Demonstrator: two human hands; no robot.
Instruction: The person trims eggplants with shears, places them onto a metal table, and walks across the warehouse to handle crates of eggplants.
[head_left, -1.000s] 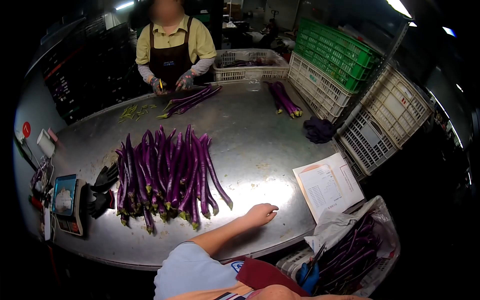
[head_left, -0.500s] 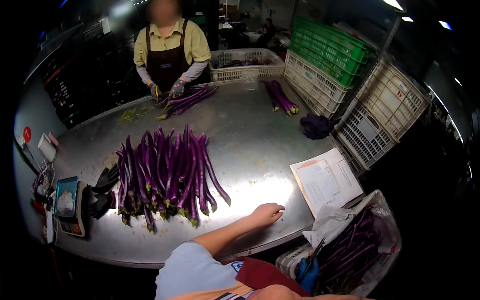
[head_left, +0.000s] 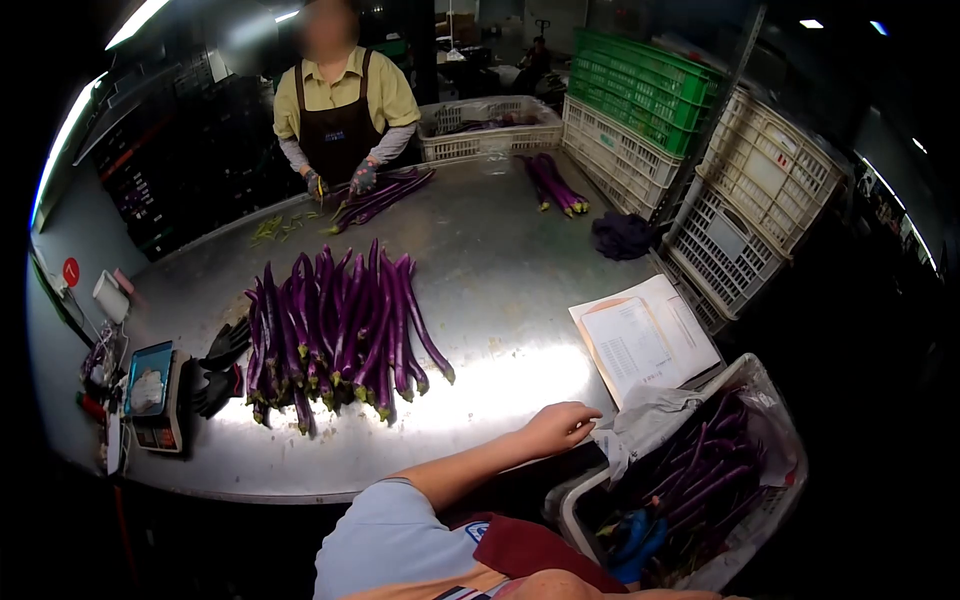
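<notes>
My left hand [head_left: 562, 428], bare, is over the table's near edge, its fingers loosely bent and apart with nothing seen in them. Its fingertips come close to the white plastic liner [head_left: 655, 420] of a crate. Low in that crate [head_left: 572, 515], my right hand [head_left: 638, 540] wears a blue glove and is among long purple eggplants [head_left: 705, 470]; shade hides what its fingers do. A large row of eggplants [head_left: 340, 330] lies side by side on the metal table [head_left: 490, 300], stem ends towards me.
An open folder with a printed sheet [head_left: 640, 340] lies by the crate. A scale [head_left: 155, 400] and black gloves [head_left: 220, 370] are at left. Across the table, a co-worker [head_left: 345, 110] in gloves handles eggplants. More eggplants [head_left: 552, 187], a dark cloth [head_left: 622, 237] and stacked crates [head_left: 640, 90] are at right.
My left hand has moved right, towards the liner. My gloved right hand has gone deeper among the eggplants in the crate, and the dark thin thing seen at it earlier no longer shows.
</notes>
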